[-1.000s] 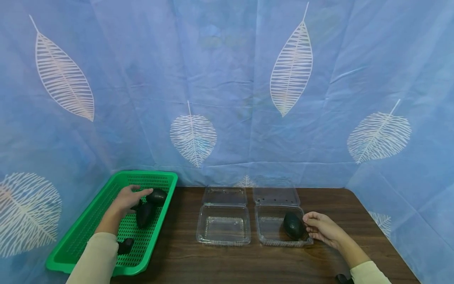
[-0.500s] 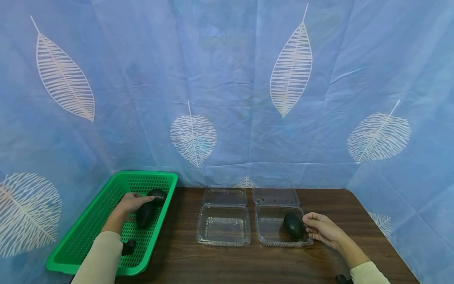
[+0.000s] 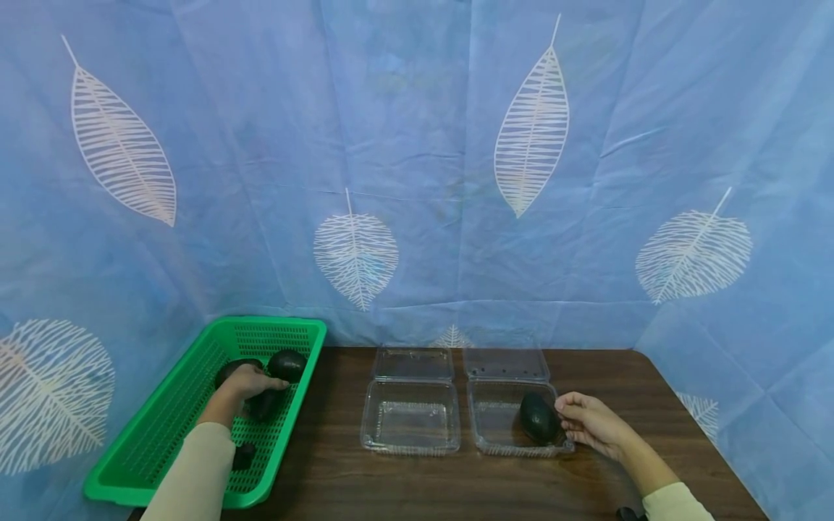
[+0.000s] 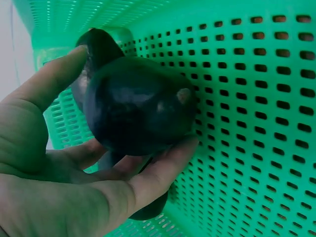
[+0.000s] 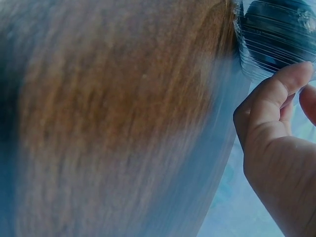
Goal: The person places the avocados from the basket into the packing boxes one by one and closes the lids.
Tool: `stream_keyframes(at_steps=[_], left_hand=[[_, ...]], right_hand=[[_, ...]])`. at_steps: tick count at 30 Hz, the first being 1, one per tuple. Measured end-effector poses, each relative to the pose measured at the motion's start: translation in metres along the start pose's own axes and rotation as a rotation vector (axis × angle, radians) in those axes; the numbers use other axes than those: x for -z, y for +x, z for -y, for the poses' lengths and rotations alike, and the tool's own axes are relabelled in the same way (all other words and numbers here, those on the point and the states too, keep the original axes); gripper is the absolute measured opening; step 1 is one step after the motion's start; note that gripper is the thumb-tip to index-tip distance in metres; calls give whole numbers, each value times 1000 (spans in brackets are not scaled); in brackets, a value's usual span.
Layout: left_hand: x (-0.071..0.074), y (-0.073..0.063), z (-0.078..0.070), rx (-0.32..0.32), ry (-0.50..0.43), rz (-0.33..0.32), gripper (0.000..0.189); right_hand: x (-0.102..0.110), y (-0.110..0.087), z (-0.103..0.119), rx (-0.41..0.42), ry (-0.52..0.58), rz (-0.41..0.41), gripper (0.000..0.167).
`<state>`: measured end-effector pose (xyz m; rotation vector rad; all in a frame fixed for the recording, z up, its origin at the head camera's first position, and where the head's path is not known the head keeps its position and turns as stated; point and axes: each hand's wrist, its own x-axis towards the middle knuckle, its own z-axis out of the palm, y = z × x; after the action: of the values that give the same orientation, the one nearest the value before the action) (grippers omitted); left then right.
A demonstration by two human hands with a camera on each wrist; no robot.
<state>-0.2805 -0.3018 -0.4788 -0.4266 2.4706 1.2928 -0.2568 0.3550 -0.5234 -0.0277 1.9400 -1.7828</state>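
Observation:
My left hand (image 3: 244, 387) reaches into the green basket (image 3: 274, 474), thumb and fingers curled round a dark avocado (image 3: 263, 407). In the left wrist view, the fingers pass beneath a glossy avocado (image 4: 140, 106) and the thumb lies along its far side. Two more avocados, one on the left (image 3: 236, 367) and one on the right (image 3: 287, 365), lie around the hand. My right hand (image 3: 596, 423) pinches the right rim of a clear plastic clamshell box (image 3: 491, 443). Inside that box, against its right side, sits another avocado (image 3: 539, 418).
Left of the box with the avocado stands a second clear clamshell box (image 3: 410, 441), lid raised. Both boxes rest on the brown wooden table (image 3: 365, 485). Behind hangs a blue curtain (image 3: 423, 253) with white leaf prints, close to the table's back edge.
My left hand has moved nearer and lower in the basket, its thumb going from the right avocado to the nearer one. The left avocado now shows past the hand. My right hand stays put.

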Motion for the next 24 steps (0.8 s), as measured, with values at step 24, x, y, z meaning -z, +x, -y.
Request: stream_keyframes(at_steps=[24], left_hand=[[-6,1,7,19,-17,-23,109]], right_hand=[[2,3,-4,23,-7,12,16]])
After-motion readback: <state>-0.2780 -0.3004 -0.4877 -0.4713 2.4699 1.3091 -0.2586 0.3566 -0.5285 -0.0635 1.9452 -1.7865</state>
